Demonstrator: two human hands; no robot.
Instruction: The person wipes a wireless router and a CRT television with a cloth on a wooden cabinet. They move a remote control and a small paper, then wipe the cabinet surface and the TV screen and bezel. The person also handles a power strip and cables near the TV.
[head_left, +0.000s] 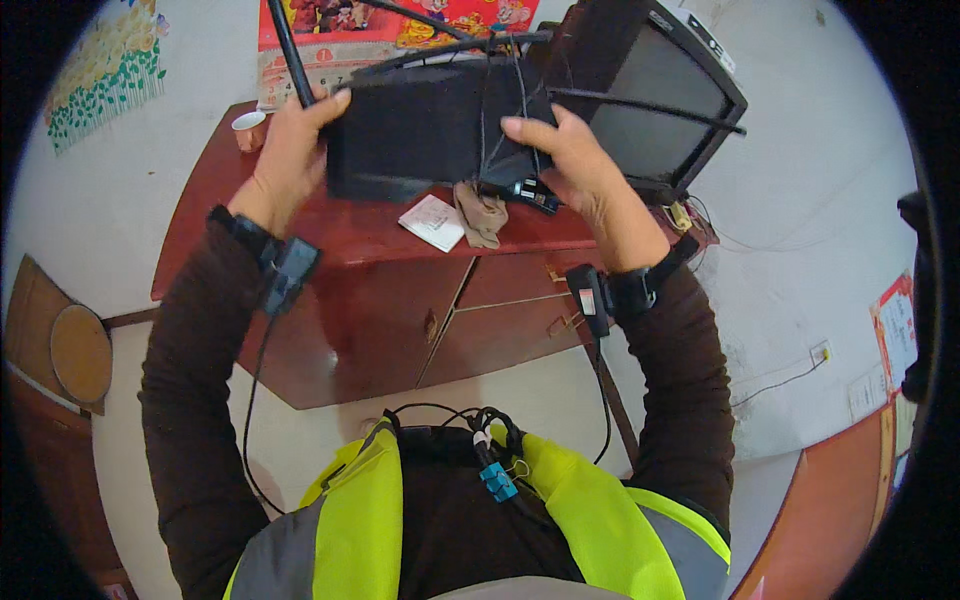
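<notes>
Both hands hold a flat black box-like device (409, 127) above a red wooden cabinet, with thin black rods, perhaps antennas, sticking out of it and a thin cable across its face. My left hand (296, 146) grips its left end, beside a rod that points up. At the right part, my right hand (577, 161) has its thumb over the face near the cable; its fingers are partly hidden behind. A black plug or adapter (534, 196) hangs or lies just below the device. Behind my right hand stands a black monitor (660, 97).
On the red cabinet (360, 240) are a folded white paper (433, 223), a crumpled brown cloth (481, 216) and a cup (249, 131) at the left. A calendar (326, 64) hangs on the wall behind. Cables trail at the cabinet's right end. A round-topped stool (81, 352) stands far left.
</notes>
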